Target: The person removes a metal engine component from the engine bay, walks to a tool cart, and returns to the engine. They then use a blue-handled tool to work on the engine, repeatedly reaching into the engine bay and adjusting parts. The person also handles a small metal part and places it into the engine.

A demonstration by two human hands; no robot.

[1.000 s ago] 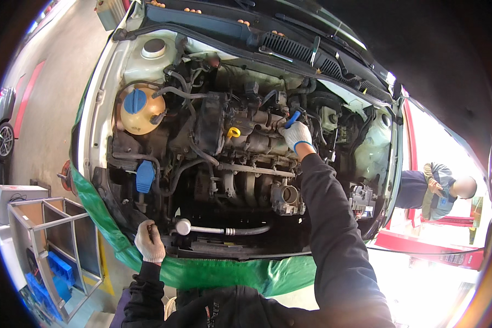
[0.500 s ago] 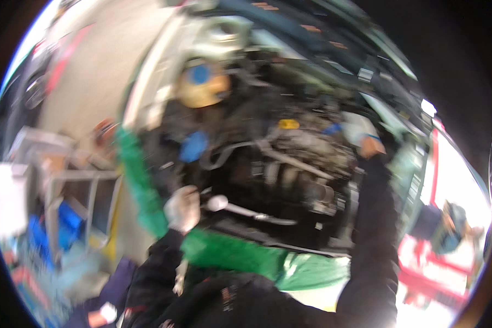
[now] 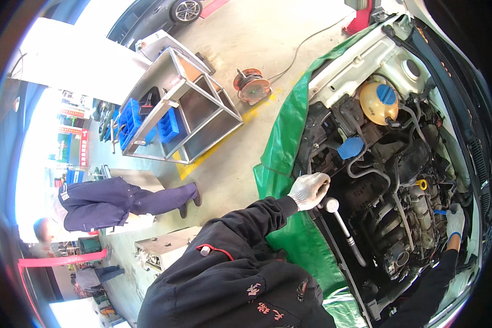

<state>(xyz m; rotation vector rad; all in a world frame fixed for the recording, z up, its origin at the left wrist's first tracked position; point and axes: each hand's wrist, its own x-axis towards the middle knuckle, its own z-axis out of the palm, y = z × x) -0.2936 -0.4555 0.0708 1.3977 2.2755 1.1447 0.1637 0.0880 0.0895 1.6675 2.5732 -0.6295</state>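
Observation:
My left hand [image 3: 310, 191], in a white knit glove, hovers over the front edge of the engine bay, its fingers curled into a ring. What they hold, if anything, does not show. Just beside it lies a chrome bar tool with a round head [image 3: 331, 205], its shaft slanting into the bay. My right hand [image 3: 455, 220], in a similar glove with a blue cuff, rests deep in the bay at the far side of the engine [image 3: 418, 210]. Its fingertips are close to a small blue part [image 3: 439, 212]; the finger pose is unclear.
A green cover [image 3: 287, 136] drapes the car's front and fender. The bay has a blue-capped coolant tank [image 3: 374, 103] and a yellow-ringed dipstick [image 3: 421, 185]. Leftward stand a metal cart [image 3: 183, 90], a cable reel [image 3: 252, 86] and a person in dark blue [image 3: 101, 205].
The view has swung left, bringing in the cart, reel and people, and is sharp after a blur. My left hand stays by the chrome tool, my right by the blue part.

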